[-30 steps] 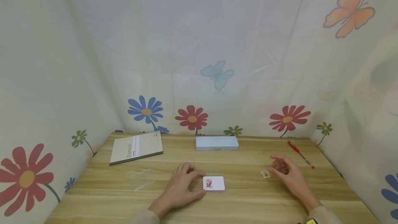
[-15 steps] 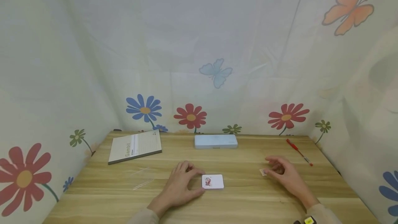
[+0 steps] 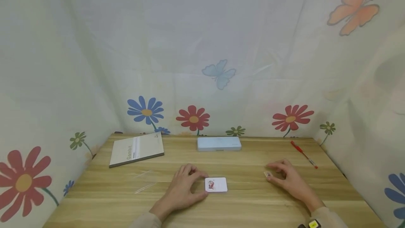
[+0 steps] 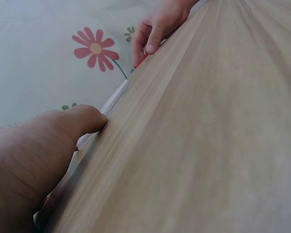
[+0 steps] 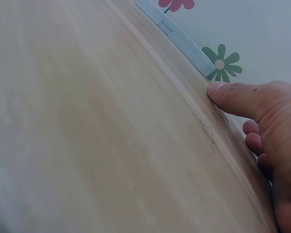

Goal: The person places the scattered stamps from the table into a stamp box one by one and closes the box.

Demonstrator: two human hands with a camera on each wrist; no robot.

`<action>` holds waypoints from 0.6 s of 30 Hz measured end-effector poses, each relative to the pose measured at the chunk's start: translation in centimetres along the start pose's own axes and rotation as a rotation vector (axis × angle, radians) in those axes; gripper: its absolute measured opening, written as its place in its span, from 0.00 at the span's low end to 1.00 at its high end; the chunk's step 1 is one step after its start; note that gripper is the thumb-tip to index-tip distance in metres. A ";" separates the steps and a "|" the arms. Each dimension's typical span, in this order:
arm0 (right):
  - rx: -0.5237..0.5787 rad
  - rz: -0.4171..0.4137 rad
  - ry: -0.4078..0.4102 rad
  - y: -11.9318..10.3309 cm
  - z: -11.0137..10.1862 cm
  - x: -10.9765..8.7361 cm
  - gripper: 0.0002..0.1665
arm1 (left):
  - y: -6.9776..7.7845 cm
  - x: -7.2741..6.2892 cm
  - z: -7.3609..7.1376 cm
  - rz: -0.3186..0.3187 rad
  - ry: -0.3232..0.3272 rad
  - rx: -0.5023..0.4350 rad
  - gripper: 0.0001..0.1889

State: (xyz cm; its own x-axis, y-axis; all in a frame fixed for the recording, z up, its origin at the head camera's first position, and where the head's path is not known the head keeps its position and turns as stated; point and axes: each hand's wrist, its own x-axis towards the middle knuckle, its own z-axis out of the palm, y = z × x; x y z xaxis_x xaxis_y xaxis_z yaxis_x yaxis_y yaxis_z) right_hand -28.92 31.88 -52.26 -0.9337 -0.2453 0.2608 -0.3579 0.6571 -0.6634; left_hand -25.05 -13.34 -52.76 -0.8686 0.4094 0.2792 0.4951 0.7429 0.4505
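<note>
In the head view, a small white card (image 3: 221, 185) with rounded corners and a red picture at its left end lies on the table. My left hand (image 3: 183, 190) holds that left end, index finger at the far corner and thumb at the near one. Over to the right, the thumb of my right hand (image 3: 292, 184) rests on the edge of a tiny stamp-like piece of paper (image 3: 267, 173), which it partly covers. The right index finger stretches out above, apart from the thumb. From the right wrist, the same thumb (image 5: 233, 97) looks pressed down at the tabletop.
A pale blue pencil case (image 3: 219, 144) lies at the back middle. A Gambit notebook (image 3: 137, 149) is at the back left, a red pen (image 3: 303, 154) at the back right. Thin clear strips (image 3: 145, 188) lie left of my left hand. Flowered cloth (image 3: 240, 94) walls in the table (image 3: 246, 207).
My right hand has moved slightly left, its thumb coming from beside the stamp-like paper onto its edge. The index finger has straightened away from the thumb. My left hand stays at the card.
</note>
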 end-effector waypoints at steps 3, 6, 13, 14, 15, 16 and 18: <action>-0.014 -0.026 -0.006 0.1 0.0 0.0 0.18 | 0.1 0.0 0.0 -0.002 0.001 0.000 0.28; -0.011 -0.054 0.001 0.2 0.1 0.0 0.15 | 0.0 -0.1 -0.1 0.001 0.007 0.003 0.28; -0.005 -0.079 0.020 0.1 0.1 0.0 0.12 | 0.0 -0.1 0.0 -0.001 0.009 0.006 0.28; -0.004 -0.076 0.020 0.1 0.1 0.0 0.12 | 0.0 -0.1 0.0 -0.003 0.007 0.005 0.28; -0.003 -0.071 0.019 0.0 0.2 0.0 0.11 | 0.0 -0.1 0.0 -0.005 0.006 0.003 0.28; -0.001 -0.066 0.018 0.0 0.2 0.0 0.11 | 0.0 -0.1 0.0 -0.006 0.006 0.004 0.28; -0.001 -0.056 0.019 -0.1 0.2 0.0 0.10 | 0.0 -0.1 0.0 -0.007 0.007 0.005 0.28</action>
State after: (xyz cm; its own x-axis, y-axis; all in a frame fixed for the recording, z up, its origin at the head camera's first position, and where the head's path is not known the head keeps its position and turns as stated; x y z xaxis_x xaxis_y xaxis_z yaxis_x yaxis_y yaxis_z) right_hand -28.95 31.71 -52.34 -0.9118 -0.2679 0.3111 -0.4097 0.6437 -0.6463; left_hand -24.99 -13.38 -52.81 -0.8718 0.4004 0.2823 0.4889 0.7483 0.4484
